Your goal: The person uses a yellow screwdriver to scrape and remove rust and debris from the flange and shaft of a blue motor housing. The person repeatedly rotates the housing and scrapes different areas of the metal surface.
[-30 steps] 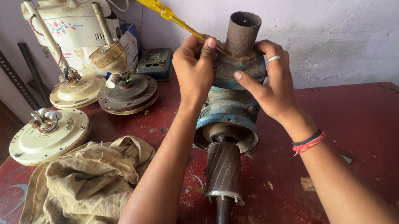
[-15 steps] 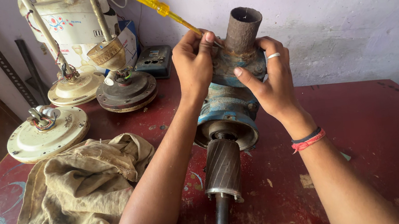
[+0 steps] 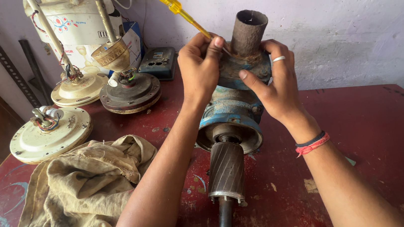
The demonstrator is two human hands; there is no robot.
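- Rusty blue pump body [image 3: 231,110] stands tilted on the red surface [image 3: 383,124], long axis toward the camera, rotor shaft [image 3: 224,176] nearest.
- Head view: left hand [image 3: 201,68] fingers pinch a yellow screwdriver [image 3: 176,7] at the top; right hand [image 3: 271,83] fingers wrap the housing beside it.

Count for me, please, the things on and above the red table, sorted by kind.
Round ceiling-fan motor housings: 3 (cream one with loose wires, cream one with a rod, dark brown one)
Blue rusty pump body with ribbed steel rotor: 1
Yellow-handled screwdriver, in the left hand: 1
Dirty beige cloth: 1
Dark switch box: 1
Total: 7
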